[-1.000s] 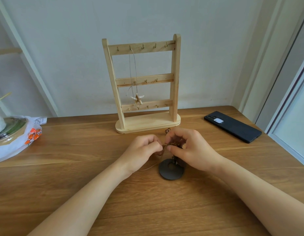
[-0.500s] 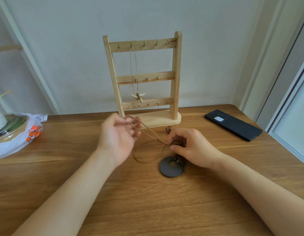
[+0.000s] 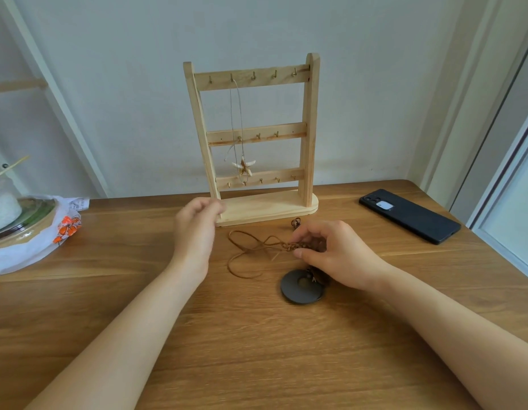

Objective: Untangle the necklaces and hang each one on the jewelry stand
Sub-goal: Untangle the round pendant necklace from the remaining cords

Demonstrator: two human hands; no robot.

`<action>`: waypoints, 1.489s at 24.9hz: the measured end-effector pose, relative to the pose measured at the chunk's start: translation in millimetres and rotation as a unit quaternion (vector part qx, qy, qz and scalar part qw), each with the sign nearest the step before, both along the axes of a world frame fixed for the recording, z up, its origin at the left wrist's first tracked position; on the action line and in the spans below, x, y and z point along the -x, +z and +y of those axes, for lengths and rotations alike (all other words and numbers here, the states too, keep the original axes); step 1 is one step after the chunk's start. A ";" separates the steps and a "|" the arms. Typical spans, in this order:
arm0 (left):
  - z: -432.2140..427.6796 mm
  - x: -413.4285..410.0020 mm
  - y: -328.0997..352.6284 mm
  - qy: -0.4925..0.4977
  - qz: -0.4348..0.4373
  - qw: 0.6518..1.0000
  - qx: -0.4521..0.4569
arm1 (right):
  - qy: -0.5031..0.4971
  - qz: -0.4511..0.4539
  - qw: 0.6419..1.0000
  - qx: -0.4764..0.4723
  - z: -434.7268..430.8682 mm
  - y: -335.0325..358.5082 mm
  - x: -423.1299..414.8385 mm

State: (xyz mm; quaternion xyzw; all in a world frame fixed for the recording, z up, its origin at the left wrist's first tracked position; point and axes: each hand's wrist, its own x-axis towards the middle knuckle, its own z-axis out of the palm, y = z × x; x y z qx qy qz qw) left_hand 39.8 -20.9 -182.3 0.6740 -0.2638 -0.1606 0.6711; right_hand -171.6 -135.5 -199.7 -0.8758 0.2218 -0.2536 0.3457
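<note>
- Our right hand (image 3: 336, 255) pinches the knotted brown cord (image 3: 247, 249) on the table (image 3: 256, 350); its loops lie between our hands.
- Our left hand (image 3: 197, 229), blurred, hovers loosely curled and holds nothing.
- The stand (image 3: 311, 128) carries a starfish necklace (image 3: 243, 166).

Wooden table (image 3: 256, 350); stand (image 3: 265, 207), necklace (image 3: 289, 291), phone (image 3: 409, 216), bag (image 3: 35, 250)

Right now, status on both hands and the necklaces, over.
Left hand free, blurred, beside the stand. Right hand pinches knotted brown cord, disc pendant on table. Starfish necklace hung. Phone lies well aside.
</note>
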 end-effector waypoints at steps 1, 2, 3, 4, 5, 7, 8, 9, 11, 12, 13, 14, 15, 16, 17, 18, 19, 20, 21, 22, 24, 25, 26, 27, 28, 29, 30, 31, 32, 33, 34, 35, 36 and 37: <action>1.7 6.9 1.4 -0.047 -0.043 0.998 -0.014 | 0.005 -0.003 1.000 0.005 1.1 0.2 0.1; 2.9 14.2 1.4 -0.101 -0.079 0.991 -0.028 | 0.010 -0.007 1.000 0.010 1.8 -0.3 0.1; 3.1 20.7 0.7 -0.154 -0.109 0.981 -0.042 | 0.013 -0.009 1.000 0.014 2.3 -0.2 0.0; 2.5 25.9 -1.2 -0.199 -0.135 0.969 -0.057 | 0.016 -0.012 1.000 0.016 2.9 0.2 -0.2; 1.1 29.8 -3.6 -0.233 -0.159 0.957 -0.073 | 0.019 -0.014 1.000 0.018 3.1 1.2 -0.2; -1.3 32.9 -9.0 -0.271 -0.205 0.935 -0.102 | 0.024 -0.020 0.999 0.022 3.1 3.3 -0.8; -2.8 32.3 -11.5 -0.278 -0.224 0.927 -0.113 | 0.022 -0.023 0.999 0.024 2.6 3.7 -0.6; -3.8 31.1 -12.7 -0.281 -0.236 0.922 -0.122 | 0.018 -0.026 0.999 0.029 2.0 3.8 -0.7; -3.3 29.9 -13.4 -0.287 -0.239 0.918 -0.131 | 0.006 -0.030 0.999 0.037 1.6 2.7 -0.8; -2.6 29.9 -13.2 -0.290 -0.240 0.917 -0.133 | 0.001 -0.032 0.999 0.038 1.6 1.9 -1.2; -2.2 30.3 -12.9 -0.291 -0.244 0.915 -0.136 | -0.003 -0.034 0.999 0.037 1.8 1.1 -1.2; -2.4 30.8 -13.0 -0.292 -0.252 0.912 -0.141 | -0.005 -0.036 0.999 0.034 1.7 0.5 -1.1; -2.4 31.3 -13.4 -0.293 -0.257 0.909 -0.146 | -0.005 -0.036 0.999 0.032 1.8 0.1 -1.1; -2.1 31.3 -13.5 -0.293 -0.258 0.908 -0.151 | -0.003 -0.035 0.999 0.031 2.1 0.0 -1.2; -2.0 31.5 -12.9 -0.293 -0.250 0.910 -0.154 | -0.001 -0.033 0.999 0.031 1.9 -0.5 -1.2; -2.0 31.3 -12.1 -0.293 -0.231 0.915 -0.153 | 0.002 -0.032 0.999 0.031 1.5 -0.6 -1.1; -2.0 30.8 -11.1 -0.295 -0.202 0.922 -0.147 | 0.005 -0.030 0.999 0.031 0.8 -0.4 -1.0; -1.7 30.5 -9.8 -0.298 -0.163 0.931 -0.136 | 0.008 -0.027 0.999 0.030 0.2 -0.2 -0.6; -1.3 29.9 -7.9 -0.301 -0.119 0.938 -0.121 | 0.014 -0.022 0.999 0.028 -0.3 0.4 -0.4; -0.8 29.4 -6.6 -0.302 -0.080 0.944 -0.107 | 0.021 -0.016 0.999 0.026 -0.3 0.6 -0.3; -0.4 28.3 -4.6 -0.287 -0.038 0.953 -0.085 | 0.037 -0.006 0.999 0.024 1.0 1.4 -0.4; -0.5 28.0 -3.7 -0.275 -0.034 0.958 -0.077 | 0.040 -0.005 0.999 0.022 1.3 0.9 -0.6; -0.9 27.6 -3.0 -0.263 -0.037 0.962 -0.071 | 0.038 -0.008 0.999 0.018 1.1 0.5 -0.8; -0.9 27.7 -2.9 -0.251 -0.045 0.965 -0.067 | 0.033 -0.011 0.999 0.016 0.8 -0.1 -0.7; -0.9 27.8 -3.1 -0.241 -0.059 0.966 -0.069 | 0.028 -0.014 0.999 0.017 0.1 -0.4 -0.7; -0.5 28.1 -3.2 -0.234 -0.080 0.966 -0.079 | 0.025 -0.016 0.999 0.017 -0.2 -0.7 -0.7; -0.2 28.2 -3.5 -0.236 -0.103 0.962 -0.095 | 0.023 -0.018 0.999 0.017 -0.5 -1.1 -0.7; 0.0 28.6 -3.9 -0.249 -0.125 0.954 -0.115 | 0.022 -0.019 0.999 0.017 -0.2 -1.1 -0.5; 0.3 29.4 -4.8 -0.268 -0.144 0.943 -0.132 | 0.021 -0.020 0.999 0.018 0.3 -1.5 -0.3; 0.5 30.3 -4.7 -0.286 -0.160 0.933 -0.146 | 0.019 -0.021 0.999 0.021 0.3 -1.0 -0.2; 0.7 31.3 -5.6 -0.297 -0.171 0.926 -0.155 | 0.014 -0.020 0.999 0.025 0.3 -1.3 -0.3; 0.7 31.6 -6.0 -0.300 -0.176 0.924 -0.159 | 0.005 -0.020 0.999 0.030 -0.2 -1.4 -0.6; 0.3 31.0 -6.2 -0.297 -0.180 0.924 -0.160 | -0.005 -0.021 0.999 0.035 -0.9 -1.3 -1.1; 0.2 30.5 -6.2 -0.293 -0.181 0.925 -0.159 | -0.015 -0.024 0.999 0.035 -1.5 -1.4 -1.4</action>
